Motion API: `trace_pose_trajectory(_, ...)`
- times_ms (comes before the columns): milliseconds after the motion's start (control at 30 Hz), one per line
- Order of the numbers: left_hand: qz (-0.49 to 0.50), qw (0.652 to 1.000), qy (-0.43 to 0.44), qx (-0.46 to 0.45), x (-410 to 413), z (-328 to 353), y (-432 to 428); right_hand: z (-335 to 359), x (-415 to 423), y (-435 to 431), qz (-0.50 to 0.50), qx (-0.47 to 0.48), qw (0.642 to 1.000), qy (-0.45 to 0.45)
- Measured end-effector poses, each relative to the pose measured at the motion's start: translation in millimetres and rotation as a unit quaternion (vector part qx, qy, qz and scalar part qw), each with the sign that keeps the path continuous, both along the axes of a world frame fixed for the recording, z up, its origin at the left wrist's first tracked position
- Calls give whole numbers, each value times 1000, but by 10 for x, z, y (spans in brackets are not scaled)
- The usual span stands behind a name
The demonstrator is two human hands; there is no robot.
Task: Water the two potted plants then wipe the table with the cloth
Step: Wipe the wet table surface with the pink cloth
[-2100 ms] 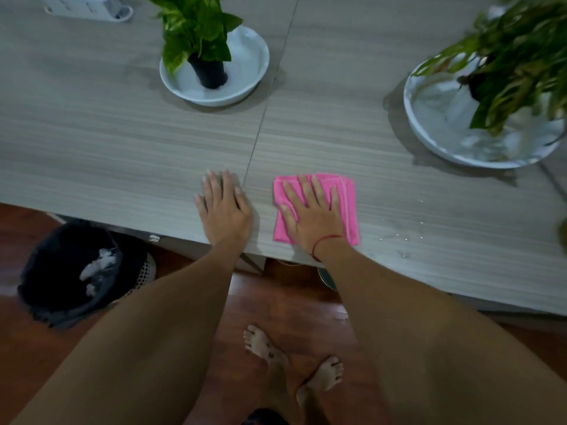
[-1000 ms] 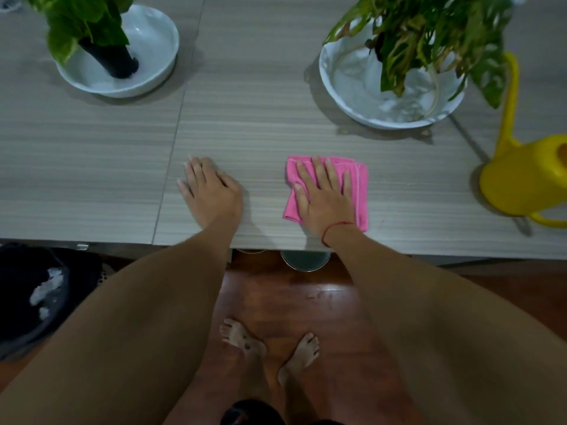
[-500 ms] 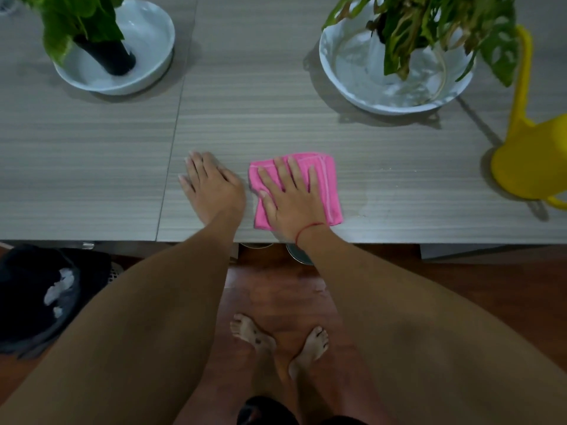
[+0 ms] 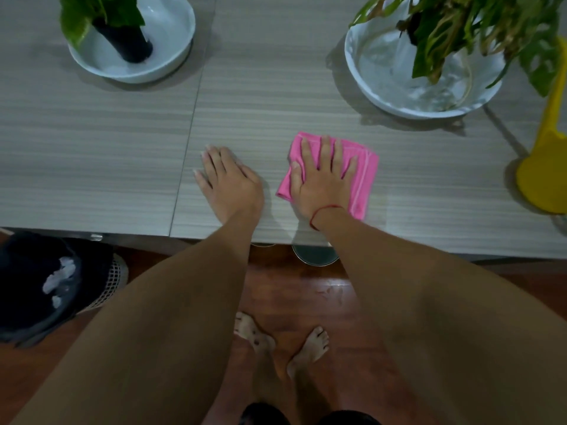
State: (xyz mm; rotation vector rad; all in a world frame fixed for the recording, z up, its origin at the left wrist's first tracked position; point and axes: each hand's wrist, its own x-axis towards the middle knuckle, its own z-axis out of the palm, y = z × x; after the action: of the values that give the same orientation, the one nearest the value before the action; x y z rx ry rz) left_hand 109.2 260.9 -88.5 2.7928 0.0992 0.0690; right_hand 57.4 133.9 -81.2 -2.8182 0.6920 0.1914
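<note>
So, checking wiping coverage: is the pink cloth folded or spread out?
Folded. The pink cloth lies as a small pad with layered edges under the flat right hand.

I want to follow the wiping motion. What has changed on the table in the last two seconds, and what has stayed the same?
The right hand, pressed flat on the pink cloth, slid it left toward the left hand half a second ago and has now swept it back right, opening a gap. Nothing was grasped or released. The left hand stays flat on the table; both plant bowls and the yellow watering can keep their places.
</note>
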Motion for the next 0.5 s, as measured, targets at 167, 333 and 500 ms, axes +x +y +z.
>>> trace_pose_trajectory(167, -14, 1000, 1, -20, 21, -24, 51, -10, -32, 174, 79, 1, 997, -1)
trace_pose_trajectory(333, -35, 998, 24, -46, -3, 63, 68, 31, -587, 53, 170, 13, 985, 11)
trace_pose_trajectory(500, -95, 995, 30, -22, -234, 60, -156, 120, -892, -478, 86, 4, 995, 48)
